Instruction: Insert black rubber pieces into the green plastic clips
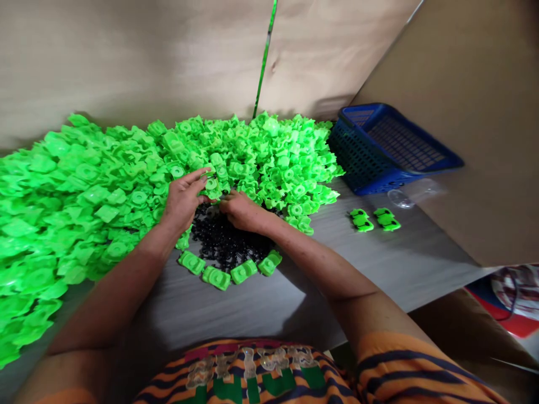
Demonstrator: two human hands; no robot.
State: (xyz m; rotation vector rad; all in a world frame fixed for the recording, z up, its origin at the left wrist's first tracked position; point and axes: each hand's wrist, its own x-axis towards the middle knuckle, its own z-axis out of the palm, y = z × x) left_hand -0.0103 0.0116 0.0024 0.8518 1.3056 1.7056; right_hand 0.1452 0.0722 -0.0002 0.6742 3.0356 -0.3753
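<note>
My left hand [182,201] grips a bright green moulded plastic piece [211,185] between thumb and fingers, above the edge of a heap of small black plastic parts [229,241]. Close beside it is my right hand [243,211], fingers pinched together over the black parts. Whatever sits between those fingertips is too small and hidden to name. Several green pieces with raised rings, such as this one [216,277], lie in a curved row at the near side of the black heap. Behind both hands spreads a large pile of similar green pieces [138,196].
A blue plastic basket [366,163] stands tilted at the right against the board wall [455,134]. Two green pieces with black parts on them, one here [386,220], lie near it beside a clear plastic item [400,198]. The grey tabletop [193,320] ends at the front right.
</note>
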